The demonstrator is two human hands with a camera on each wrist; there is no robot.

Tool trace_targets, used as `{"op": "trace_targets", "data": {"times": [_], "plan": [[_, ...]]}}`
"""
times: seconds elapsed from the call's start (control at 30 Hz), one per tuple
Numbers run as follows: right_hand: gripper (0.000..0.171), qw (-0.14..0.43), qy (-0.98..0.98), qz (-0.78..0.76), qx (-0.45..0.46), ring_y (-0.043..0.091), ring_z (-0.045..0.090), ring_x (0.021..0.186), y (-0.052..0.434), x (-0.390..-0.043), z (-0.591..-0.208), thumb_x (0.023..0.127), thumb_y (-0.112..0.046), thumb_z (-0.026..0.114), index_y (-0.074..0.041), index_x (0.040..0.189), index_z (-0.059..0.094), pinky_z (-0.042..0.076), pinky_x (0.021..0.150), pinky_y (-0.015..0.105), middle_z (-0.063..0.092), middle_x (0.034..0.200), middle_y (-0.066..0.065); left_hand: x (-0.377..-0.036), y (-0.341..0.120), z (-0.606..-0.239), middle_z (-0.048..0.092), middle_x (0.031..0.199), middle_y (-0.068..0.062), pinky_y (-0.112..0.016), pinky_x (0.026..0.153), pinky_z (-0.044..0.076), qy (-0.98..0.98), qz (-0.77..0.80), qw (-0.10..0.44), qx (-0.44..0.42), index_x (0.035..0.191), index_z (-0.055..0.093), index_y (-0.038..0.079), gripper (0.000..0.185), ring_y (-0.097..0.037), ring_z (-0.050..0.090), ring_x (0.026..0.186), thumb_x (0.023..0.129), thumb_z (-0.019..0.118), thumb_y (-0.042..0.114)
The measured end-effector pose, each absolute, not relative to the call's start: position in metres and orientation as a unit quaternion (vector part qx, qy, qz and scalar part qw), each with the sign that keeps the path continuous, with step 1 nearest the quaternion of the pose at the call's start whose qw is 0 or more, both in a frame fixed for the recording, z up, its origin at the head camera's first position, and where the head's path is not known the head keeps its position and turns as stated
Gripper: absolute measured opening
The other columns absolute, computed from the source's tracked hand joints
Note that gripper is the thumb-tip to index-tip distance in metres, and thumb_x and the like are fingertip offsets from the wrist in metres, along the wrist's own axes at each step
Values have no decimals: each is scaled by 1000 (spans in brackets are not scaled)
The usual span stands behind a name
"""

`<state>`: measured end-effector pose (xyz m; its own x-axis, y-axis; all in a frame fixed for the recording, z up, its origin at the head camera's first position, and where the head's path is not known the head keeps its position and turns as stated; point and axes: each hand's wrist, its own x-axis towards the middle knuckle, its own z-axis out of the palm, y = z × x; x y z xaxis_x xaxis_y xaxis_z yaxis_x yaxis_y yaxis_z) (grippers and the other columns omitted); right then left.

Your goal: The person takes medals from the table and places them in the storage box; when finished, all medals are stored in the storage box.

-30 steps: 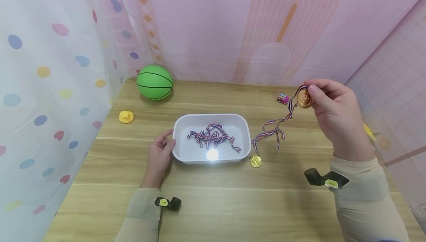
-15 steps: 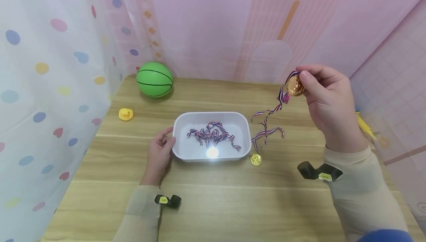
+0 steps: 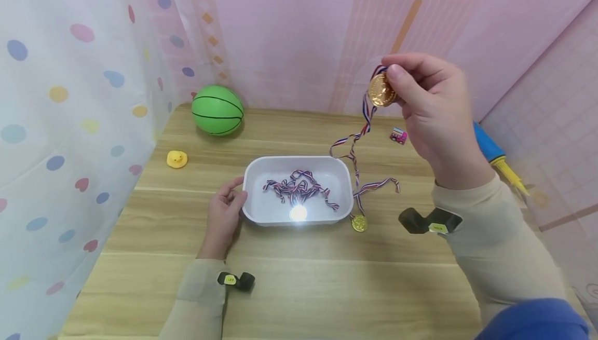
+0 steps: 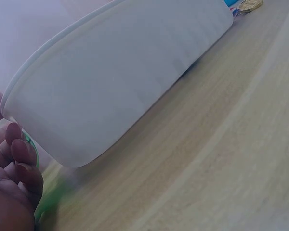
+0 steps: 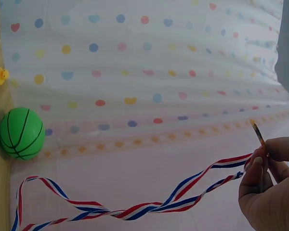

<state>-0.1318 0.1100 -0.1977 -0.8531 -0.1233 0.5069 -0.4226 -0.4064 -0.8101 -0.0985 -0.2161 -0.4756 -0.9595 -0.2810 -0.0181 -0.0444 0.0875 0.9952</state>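
Observation:
My right hand [image 3: 422, 101] pinches a gold medal [image 3: 381, 91] and holds it up above the table, right of the white tray [image 3: 343, 174]. Its striped ribbon [image 3: 355, 145] trails down onto the wood; in the right wrist view the ribbon [image 5: 135, 204] stretches left from my fingers [image 5: 260, 178]. A second gold medal [image 3: 358, 223] lies on the table by the tray's right front corner. Inside the tray lies a tangled ribbon [image 3: 299, 190] with a glaring medal [image 3: 298, 213]. My left hand [image 3: 225, 210] holds the tray's left rim, fingers curled against the tray wall [image 4: 120, 86].
A green ball [image 3: 217, 110] sits at the table's back left, a small yellow duck [image 3: 176, 159] in front of it. A tiny pink toy car [image 3: 397, 135] stands at the back right. A blue and yellow pump [image 3: 495, 155] lies at the right edge. Curtains enclose the table.
My right hand has lifted the medal higher and carried it left toward the tray, pulling its ribbon up off the table. The left hand and tray stayed still.

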Motion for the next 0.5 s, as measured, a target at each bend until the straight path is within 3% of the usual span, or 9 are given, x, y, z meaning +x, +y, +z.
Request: {"op": "trace_targets", "data": {"times": [0.3, 0.5], "plan": [[12, 47, -547, 801, 241, 19, 61, 72, 84, -141, -203, 88, 8, 61, 9, 98, 68, 54, 65, 24, 64, 88, 16, -100, -213, -476, 50, 73, -3, -21, 52, 43, -734, -664, 92, 106, 127, 61, 12, 33, -12, 46, 60, 94, 59, 15], [12, 37, -560, 791, 245, 19, 61, 73, 66, -152, -208, 88, 10, 59, 7, 95, 70, 53, 66, 23, 66, 89, 16, -103, -211, -478, 51, 69, 0, -19, 51, 41, -716, -682, 114, 94, 124, 62, 6, 32, -9, 46, 57, 92, 61, 6]]}}
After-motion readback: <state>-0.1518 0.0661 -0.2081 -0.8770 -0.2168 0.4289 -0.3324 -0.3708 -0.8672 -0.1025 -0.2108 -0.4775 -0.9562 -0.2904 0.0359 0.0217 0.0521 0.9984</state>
